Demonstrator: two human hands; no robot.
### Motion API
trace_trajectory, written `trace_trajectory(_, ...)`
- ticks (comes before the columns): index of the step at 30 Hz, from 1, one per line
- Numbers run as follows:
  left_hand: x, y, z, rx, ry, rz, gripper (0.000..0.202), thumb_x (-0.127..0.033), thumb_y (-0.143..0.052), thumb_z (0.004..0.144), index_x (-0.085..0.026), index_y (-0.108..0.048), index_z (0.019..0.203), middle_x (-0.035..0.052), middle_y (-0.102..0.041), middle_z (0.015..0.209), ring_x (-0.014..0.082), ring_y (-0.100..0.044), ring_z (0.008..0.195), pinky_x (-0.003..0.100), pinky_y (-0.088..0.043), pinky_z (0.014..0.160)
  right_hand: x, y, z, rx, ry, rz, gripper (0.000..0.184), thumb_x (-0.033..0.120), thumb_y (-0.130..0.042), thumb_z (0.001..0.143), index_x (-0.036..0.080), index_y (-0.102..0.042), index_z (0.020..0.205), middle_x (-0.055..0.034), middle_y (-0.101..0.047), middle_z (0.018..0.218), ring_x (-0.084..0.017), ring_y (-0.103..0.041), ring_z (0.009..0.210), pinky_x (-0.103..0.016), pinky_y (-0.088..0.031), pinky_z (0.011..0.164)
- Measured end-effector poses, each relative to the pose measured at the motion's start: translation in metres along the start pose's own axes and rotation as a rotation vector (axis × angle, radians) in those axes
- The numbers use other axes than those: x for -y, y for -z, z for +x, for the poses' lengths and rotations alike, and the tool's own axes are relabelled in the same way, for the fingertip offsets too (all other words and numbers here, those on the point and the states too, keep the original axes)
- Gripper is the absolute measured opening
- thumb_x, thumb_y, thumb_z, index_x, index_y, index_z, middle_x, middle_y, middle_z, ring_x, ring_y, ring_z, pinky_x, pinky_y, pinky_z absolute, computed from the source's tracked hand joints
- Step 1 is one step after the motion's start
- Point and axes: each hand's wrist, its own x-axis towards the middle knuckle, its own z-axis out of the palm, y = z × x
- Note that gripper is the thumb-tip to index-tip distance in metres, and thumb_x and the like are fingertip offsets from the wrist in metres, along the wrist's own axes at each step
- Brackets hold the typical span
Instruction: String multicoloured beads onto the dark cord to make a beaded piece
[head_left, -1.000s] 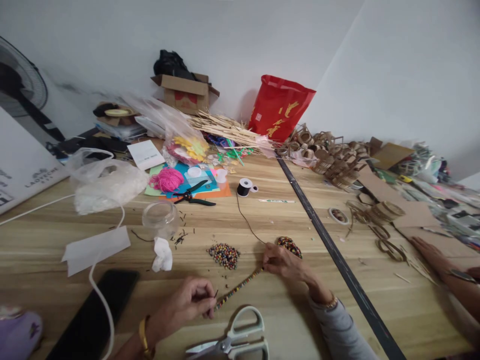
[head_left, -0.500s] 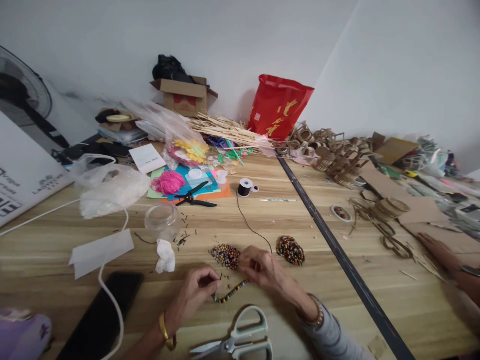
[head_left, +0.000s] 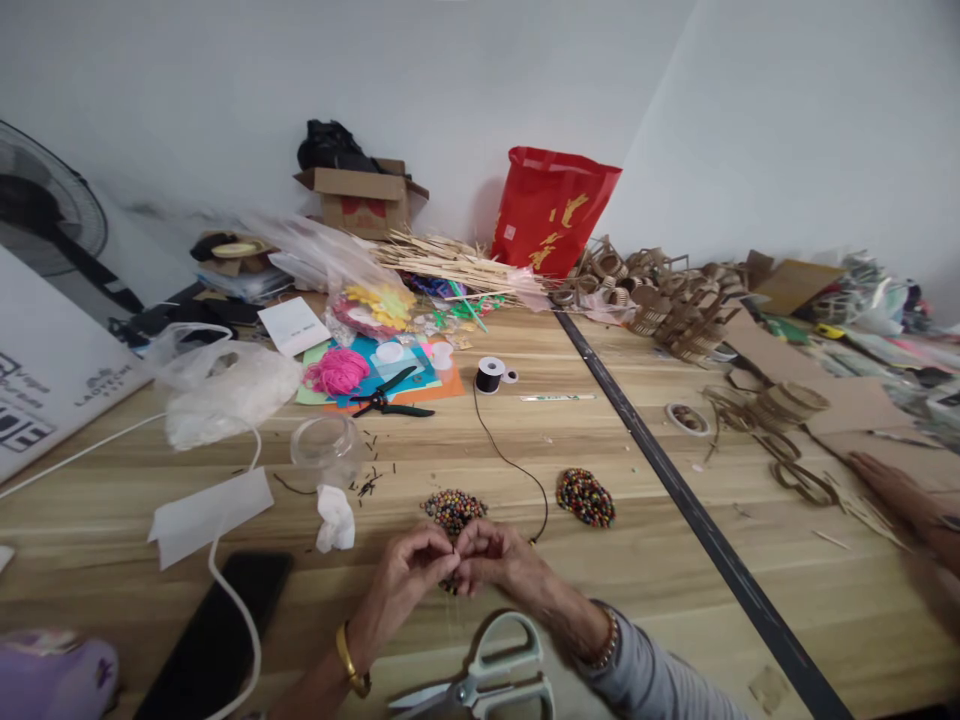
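My left hand and my right hand meet fingertip to fingertip just above the near edge of the wooden table, both pinched on a string of coloured beads that shows only as a short bit under the fingers. A thin black cord runs from my right hand up to a black cord spool. One loose pile of coloured beads lies right behind my hands. A second bead pile lies to the right.
Grey-handled scissors lie close in front of my hands. A black phone, white tissue, glass jar and black pliers lie to the left. Another person's hand rests at the right among cardboard pieces. A red bag stands at the back.
My right hand slid left along the bead string until it met my left hand, so the string that lay stretched between them is now bunched under the fingers. The view shifted slightly right.
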Motion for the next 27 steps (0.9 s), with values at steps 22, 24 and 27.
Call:
trace_trajectory(22,-0.015,-0.001,0.002,-0.009,0.216,0.195,0.023,-0.035,-0.06,0.075,-0.015,-0.063,0.066,-0.0007,-0.058,0.059,0.0148,-0.051,0.059,0.025,-0.04,0.057,0.016,0.016,-0.009,0.142,-0.205,-0.137,0.035,0.039,-0.081,0.067,0.011,-0.062,0.074,0.0025,-0.063,0.059,-0.007,-0.06,0.045,-0.017,-0.048,0.046)
trace_trajectory(24,-0.014,-0.001,0.003,0.019,0.191,0.291,0.021,-0.032,-0.058,0.076,-0.014,-0.065,0.068,0.0013,-0.061,0.063,0.0163,-0.053,0.061,0.026,-0.041,0.059,0.021,0.023,-0.011,0.179,-0.244,-0.177,0.036,0.041,-0.081,0.067,0.011,-0.062,0.076,0.0029,-0.063,0.058,-0.007,-0.059,0.044,-0.016,-0.048,0.046)
trace_trajectory(27,-0.013,-0.003,0.004,0.081,0.109,0.448,0.015,-0.022,-0.057,0.077,-0.014,-0.068,0.071,0.0049,-0.065,0.071,0.0184,-0.059,0.068,0.028,-0.044,0.065,0.023,0.032,-0.012,0.2,-0.248,-0.249,0.038,0.043,-0.079,0.069,0.011,-0.061,0.078,0.0005,-0.065,0.062,-0.007,-0.059,0.046,-0.015,-0.047,0.045)
